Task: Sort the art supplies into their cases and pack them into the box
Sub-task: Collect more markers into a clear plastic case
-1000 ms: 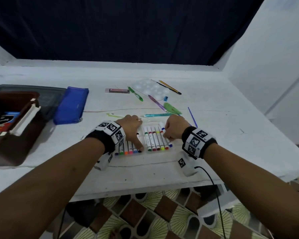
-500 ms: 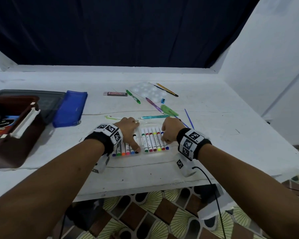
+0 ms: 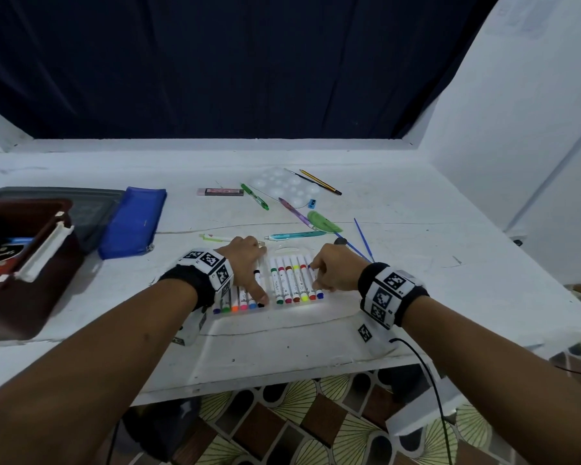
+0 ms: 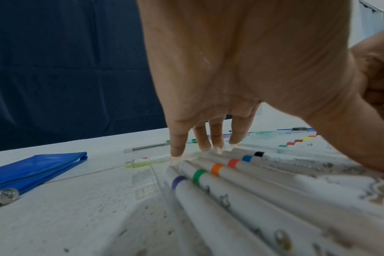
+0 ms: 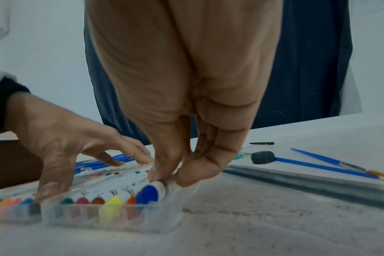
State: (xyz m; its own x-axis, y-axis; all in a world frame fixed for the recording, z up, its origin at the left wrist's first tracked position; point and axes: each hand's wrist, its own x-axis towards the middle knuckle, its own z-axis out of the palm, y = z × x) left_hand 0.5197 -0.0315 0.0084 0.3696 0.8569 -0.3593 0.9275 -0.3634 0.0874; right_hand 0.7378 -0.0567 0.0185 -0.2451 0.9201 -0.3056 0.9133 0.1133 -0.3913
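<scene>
A clear plastic marker case lies open near the table's front edge, with two rows of white markers inside. My left hand rests flat on the left row. Its fingers are straight with the tips at the case's far edge, and the thumb presses the black marker. My right hand is at the right end of the right row. There its thumb and fingertips pinch the blue-capped marker, which lies against the case wall.
A brown box with supplies and a grey lid stand at the left, with a blue pouch beside them. Behind the case lie pens, a palette, a pencil, an eraser and blue brushes.
Both hands have stayed on the marker case. The right hand's fingers have shifted slightly on the blue marker at the right end.
</scene>
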